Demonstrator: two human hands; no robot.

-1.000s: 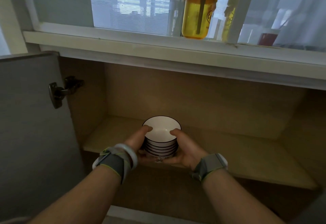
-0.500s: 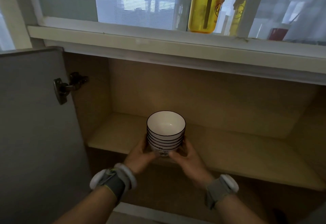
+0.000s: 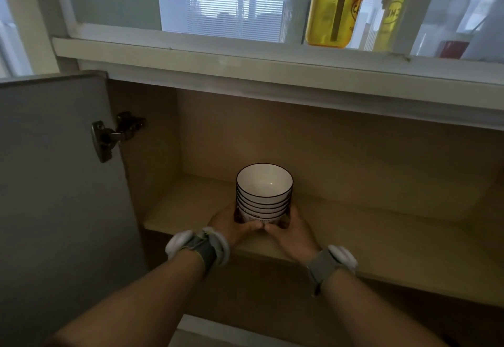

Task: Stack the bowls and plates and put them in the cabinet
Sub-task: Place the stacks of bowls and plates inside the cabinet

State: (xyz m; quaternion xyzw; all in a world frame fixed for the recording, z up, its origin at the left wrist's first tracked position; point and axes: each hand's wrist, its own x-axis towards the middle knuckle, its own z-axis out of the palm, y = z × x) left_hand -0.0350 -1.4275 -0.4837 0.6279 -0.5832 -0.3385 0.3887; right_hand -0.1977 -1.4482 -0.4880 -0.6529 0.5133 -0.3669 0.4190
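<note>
While hands (image 3: 234,226) cup it, bowl stack (image 3: 263,196) upright.

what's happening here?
A person is putting a stack of bowls on the cabinet shelf. The left hand and right hand cup its base from either side, near the shelf's front edge. The cabinet door stands open at left. No plates are in view.

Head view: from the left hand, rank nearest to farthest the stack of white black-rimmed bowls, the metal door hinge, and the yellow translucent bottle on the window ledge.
1. Stack of white black-rimmed bowls: touching the left hand, on the shelf.
2. Metal door hinge: up left, on the door.
3. Yellow translucent bottle: top right, on the ledge.
</note>
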